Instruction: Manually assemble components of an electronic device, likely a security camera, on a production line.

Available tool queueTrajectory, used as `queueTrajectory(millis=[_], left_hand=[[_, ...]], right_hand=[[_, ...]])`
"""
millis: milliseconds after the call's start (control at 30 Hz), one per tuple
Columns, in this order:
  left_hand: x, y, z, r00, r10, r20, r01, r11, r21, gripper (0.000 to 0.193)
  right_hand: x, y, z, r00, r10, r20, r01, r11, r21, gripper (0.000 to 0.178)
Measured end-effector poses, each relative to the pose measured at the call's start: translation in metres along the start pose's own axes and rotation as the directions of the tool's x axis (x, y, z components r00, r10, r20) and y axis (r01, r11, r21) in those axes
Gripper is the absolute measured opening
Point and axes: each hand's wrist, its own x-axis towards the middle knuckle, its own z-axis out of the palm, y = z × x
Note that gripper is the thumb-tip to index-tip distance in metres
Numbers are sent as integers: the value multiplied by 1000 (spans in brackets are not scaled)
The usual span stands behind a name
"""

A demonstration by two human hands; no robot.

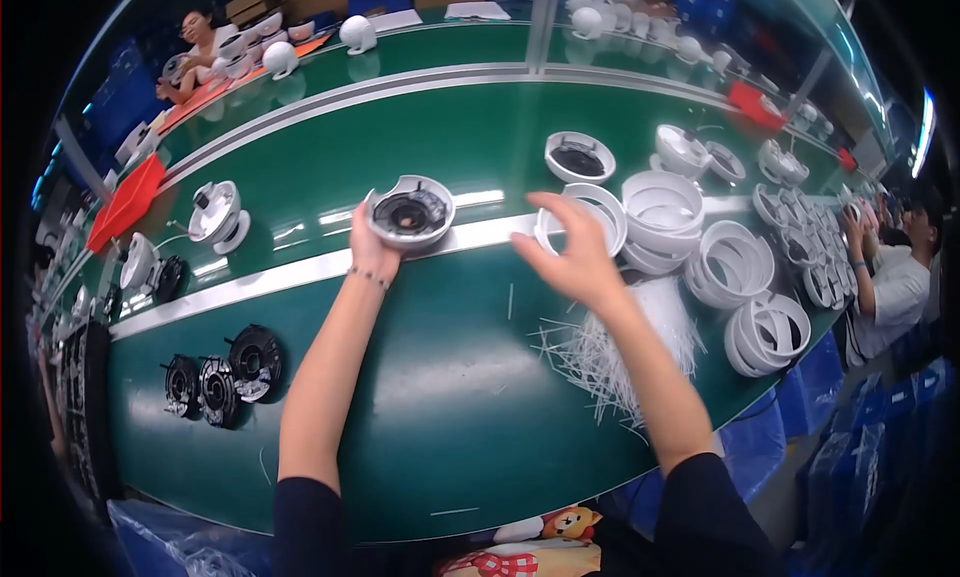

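My left hand (374,249) grips a round white housing (428,241) from its left side, tilted so that the black round part inside it shows. My right hand (570,247) is raised with thumb and fingers apart and nothing between them. Just behind those fingers stands a white ring (612,209), partly hidden by the hand. To its right are stacked white rings (664,217) and further white rings (730,265). Below the right hand, partly under the forearm, lies a loose bundle of thin white strips (590,362).
Several black round parts (256,362) lie at the left of the green table (430,417). A white bowl-shaped housing (580,159) sits on the green belt (330,147) beyond a metal rail. White assemblies (215,217) stand at left. Co-workers sit at far left (205,52) and right (895,277).
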Motion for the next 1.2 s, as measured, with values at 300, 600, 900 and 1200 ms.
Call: queueTrajectory(millis=[300,600,900,1200], left_hand=[[11,36,1,962,273,-31,-117,508,853,31],[-130,235,-106,979,-141,146,-196,-484,853,47],[-155,236,-120,982,-123,146,-190,-540,820,40],[-135,189,-75,928,318,196,-299,317,900,29]], right_hand=[[-29,66,-11,941,25,338,144,874,-464,9],[-18,43,-27,881,158,446,-64,974,-218,20],[-19,18,-29,944,64,325,4,978,-206,11],[-94,-97,40,700,-647,300,670,742,36,9]])
